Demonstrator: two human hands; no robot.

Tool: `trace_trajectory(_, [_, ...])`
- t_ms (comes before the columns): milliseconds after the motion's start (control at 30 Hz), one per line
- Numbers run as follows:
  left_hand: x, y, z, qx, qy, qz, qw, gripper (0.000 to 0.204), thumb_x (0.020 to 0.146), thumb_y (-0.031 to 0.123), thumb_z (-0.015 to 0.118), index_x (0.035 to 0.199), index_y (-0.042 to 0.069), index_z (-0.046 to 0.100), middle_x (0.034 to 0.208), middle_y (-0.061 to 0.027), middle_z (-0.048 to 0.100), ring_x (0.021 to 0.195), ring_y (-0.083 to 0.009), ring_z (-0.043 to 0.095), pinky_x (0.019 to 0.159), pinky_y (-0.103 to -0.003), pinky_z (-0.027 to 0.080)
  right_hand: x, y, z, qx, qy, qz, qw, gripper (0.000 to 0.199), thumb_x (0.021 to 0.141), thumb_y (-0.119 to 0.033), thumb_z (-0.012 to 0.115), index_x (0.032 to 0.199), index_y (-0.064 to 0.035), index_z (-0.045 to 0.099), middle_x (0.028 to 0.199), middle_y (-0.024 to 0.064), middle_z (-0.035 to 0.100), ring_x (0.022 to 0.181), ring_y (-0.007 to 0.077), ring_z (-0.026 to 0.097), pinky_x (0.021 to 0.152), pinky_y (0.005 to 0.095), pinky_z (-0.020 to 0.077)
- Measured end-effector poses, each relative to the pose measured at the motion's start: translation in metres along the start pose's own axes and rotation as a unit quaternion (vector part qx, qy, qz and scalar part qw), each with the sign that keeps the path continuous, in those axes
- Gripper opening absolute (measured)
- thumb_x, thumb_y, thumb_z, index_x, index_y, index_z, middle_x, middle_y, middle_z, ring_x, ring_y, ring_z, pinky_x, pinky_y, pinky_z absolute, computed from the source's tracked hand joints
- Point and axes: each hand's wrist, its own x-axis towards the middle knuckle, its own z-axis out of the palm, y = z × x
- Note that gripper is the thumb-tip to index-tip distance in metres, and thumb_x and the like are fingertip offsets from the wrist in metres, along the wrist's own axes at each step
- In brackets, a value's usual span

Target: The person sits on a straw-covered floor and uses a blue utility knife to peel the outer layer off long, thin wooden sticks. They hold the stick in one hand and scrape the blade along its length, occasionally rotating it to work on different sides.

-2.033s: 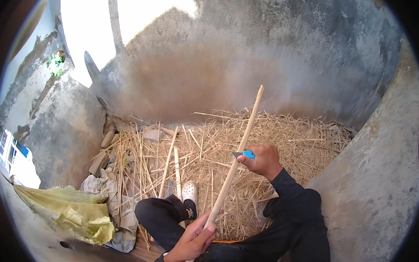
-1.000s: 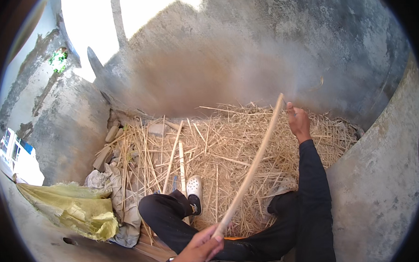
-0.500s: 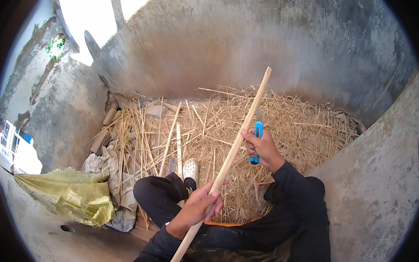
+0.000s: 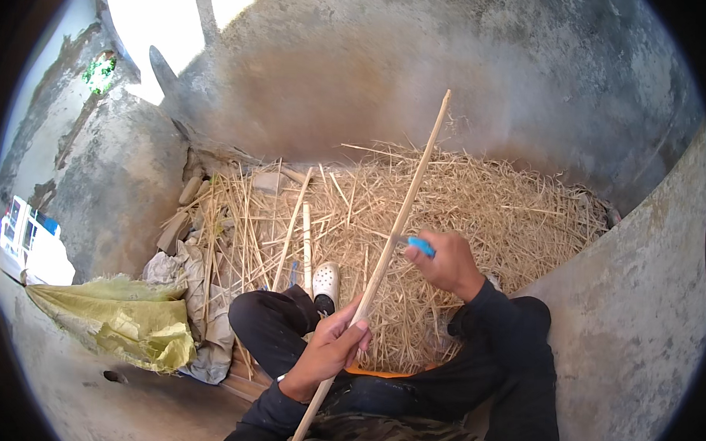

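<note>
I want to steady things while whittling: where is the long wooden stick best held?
Grip the stick low, near your lap, from its left side, as the left hand does. It slants up and away, and the right hand works its middle with a blue-handled knife.

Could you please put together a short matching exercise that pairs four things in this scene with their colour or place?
Things:
1. long stick
2. knife handle
3. sack
4. shoe

Descriptions:
a. blue, in the right hand
b. yellow-green, crumpled on the ground at the left
c. white, at the edge of the straw
d. pale wood, gripped low by the left hand

Pairs: 1-d, 2-a, 3-b, 4-c
</note>
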Motion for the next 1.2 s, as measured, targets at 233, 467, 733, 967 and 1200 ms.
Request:
trace_trajectory(233, [-0.012,0.017,0.006,0.008,0.026,-0.021,0.999,0.054,0.098,0.012,0.048,0.146,0.002,0.027,0.079,0.005,0.044,0.068,-0.0032,0.038,0.06,-0.018,0.033,-0.002,-0.021,0.016,-0.114,0.038,-0.136,0.983,0.067,0.074,-0.075,0.056,0.051,-0.0116,0.05,0.043,0.0057,0.047,0.039,0.0231,0.053,0.039,0.0355,0.0414])
trace_trajectory(467, [-0.011,0.018,0.015,-0.018,0.022,0.022,0.999,0.053,0.098,0.012,0.048,0.145,0.0,0.027,0.088,0.0063,0.043,0.073,-0.0022,0.036,0.064,-0.018,0.033,0.005,-0.004,0.013,-0.143,0.121,-0.179,0.966,0.072,0.069,-0.08,0.054,0.049,-0.0118,0.041,0.043,0.0045,0.041,0.039,0.0238,0.048,0.04,0.0358,0.0367])
trace_trajectory(733, [-0.016,0.017,0.008,-0.037,0.017,0.0,0.999,0.053,0.099,0.015,0.047,0.146,0.001,0.026,0.07,0.0033,0.041,0.058,-0.0033,0.037,0.051,-0.018,0.034,0.016,0.024,-0.002,-0.264,0.102,-0.008,0.959,0.072,0.077,-0.076,0.05,0.048,-0.0108,0.045,0.041,0.0033,0.042,0.036,0.0188,0.046,0.039,0.0343,0.0349])
trace_trajectory(967, [-0.028,0.004,0.006,-0.067,-0.022,0.036,0.997,0.054,0.099,0.017,0.047,0.147,0.003,0.025,0.063,0.0036,0.039,0.049,-0.0042,0.036,0.044,-0.018,0.032,0.029,0.055,-0.017,0.015,0.19,0.046,0.981,0.071,0.085,-0.074,0.04,0.052,-0.011,0.044,0.042,0.0021,0.038,0.037,0.0181,0.044,0.038,0.0347,0.0331])
trace_trajectory(1200, [-0.01,0.012,0.006,-0.047,0.005,0.044,0.998,0.054,0.099,0.016,0.047,0.147,0.004,0.025,0.064,0.0047,0.038,0.052,-0.0025,0.035,0.044,-0.017,0.03,0.001,-0.014,0.012,-0.116,0.132,-0.223,0.959,0.067,0.075,-0.074,0.055,0.049,-0.0131,0.046,0.043,0.0042,0.041,0.037,0.0217,0.047,0.039,0.0343,0.0372])
